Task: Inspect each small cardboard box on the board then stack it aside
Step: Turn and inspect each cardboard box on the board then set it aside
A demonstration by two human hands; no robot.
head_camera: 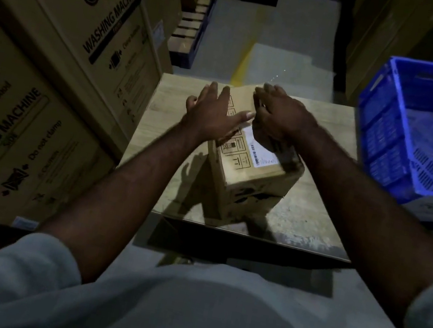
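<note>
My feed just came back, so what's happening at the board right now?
A person stands at the board with one box on it, both hands on the box. The left hand lies flat against its upper side, fingers straight; the right hand curls over the far top edge. The white label faces up. The box is not yet set aside. A blue crate sits to the right, large cartons to the left.

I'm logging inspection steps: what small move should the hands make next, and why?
Probably roll the small cardboard box onto another face: it stands tilted on the board, label up, left hand flat against it, right hand curled over its far edge.
</note>
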